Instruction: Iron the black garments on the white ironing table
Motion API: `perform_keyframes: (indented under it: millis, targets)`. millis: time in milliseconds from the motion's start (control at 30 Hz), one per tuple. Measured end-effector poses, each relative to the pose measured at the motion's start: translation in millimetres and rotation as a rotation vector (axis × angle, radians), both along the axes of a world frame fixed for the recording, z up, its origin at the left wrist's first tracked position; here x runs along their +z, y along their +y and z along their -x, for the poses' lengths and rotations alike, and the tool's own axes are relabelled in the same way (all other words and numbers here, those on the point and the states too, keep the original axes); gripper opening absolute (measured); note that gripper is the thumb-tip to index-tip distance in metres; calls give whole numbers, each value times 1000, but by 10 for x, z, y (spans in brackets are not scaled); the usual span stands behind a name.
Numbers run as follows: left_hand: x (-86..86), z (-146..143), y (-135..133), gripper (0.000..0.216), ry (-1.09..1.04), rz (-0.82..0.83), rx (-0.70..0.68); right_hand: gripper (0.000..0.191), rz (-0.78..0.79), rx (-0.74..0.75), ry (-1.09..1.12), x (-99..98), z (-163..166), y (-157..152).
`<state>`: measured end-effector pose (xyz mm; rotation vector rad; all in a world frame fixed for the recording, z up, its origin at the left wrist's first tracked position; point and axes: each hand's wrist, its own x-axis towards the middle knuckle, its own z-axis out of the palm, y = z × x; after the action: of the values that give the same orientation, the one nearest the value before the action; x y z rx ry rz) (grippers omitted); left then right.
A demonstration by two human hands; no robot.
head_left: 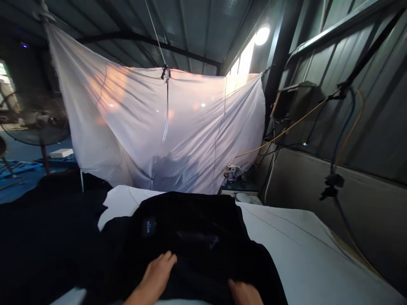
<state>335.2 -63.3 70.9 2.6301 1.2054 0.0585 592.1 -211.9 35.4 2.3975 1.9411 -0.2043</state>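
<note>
A black garment (203, 254) lies spread over the white table, a small label (149, 227) with pale lettering on its left part. What kind of garment it is, I cannot make out. My left hand (159, 271) is on its near part, fingers curled closed on the cloth. To the right, at the bottom edge of the view, my right hand (244, 292) is also closed on the near cloth, slightly blurred and partly cut off. A shiny dark patch (199, 239) shows on the fabric beyond my hands.
More dark cloth (47, 237) is heaped at left. The white tabletop (302, 245) reaches right towards the wall. A pale hanging sheet (184, 118) closes off the back, with a sewing machine (234, 171) near its right end. Cables (333, 182) hang at right; a fan (41, 118) stands at left.
</note>
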Motion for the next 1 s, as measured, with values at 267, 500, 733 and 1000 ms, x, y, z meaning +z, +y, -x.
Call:
perform_keyframes:
  millis: [267,500,733,1000]
  targets:
    - [212,-811,1394,42,86,-313,106,34,-124,-132,-219,989,-791,1676]
    - [-347,-965,2147,59,88,-156,106,65,-69,-200,-6,216,-1270,2251]
    - [-532,-838,1871,53,6,-126,136,59,-49,-182,8,-14,-1128,1985]
    - [-230,-449,849,48,92,208,129,38,-63,-192,10,89,-573,951]
